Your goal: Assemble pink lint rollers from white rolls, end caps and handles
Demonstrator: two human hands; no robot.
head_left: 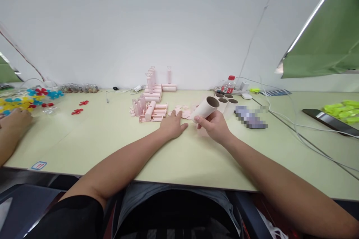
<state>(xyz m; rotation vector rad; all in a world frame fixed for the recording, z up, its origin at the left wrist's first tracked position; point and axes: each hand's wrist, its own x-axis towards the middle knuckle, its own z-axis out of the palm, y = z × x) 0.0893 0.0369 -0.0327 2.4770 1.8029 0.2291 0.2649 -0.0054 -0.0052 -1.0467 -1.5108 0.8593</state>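
My right hand [214, 125] is wrapped round a white cardboard tube [204, 109], tilted with its open brown-lined end up and to the right. My left hand [171, 124] lies low on the table with its fingers apart, at the near edge of some flat pale pink discs [185, 114]. Whether a fingertip presses on a disc is hard to see. To its left are pink plastic trough-shaped parts [153, 118] and a pink cylinder [150, 109]. Several more white tubes [231, 107] stand upright just behind my right hand.
Pink pump-like pieces [169, 75] stand by the wall. A red-capped bottle [228, 86], a blurred phone-like object [250, 117], white cables [297, 129] and a dark tablet [328, 121] lie right. At left, another person's hand [17, 121] is near coloured flower pieces [28, 101].
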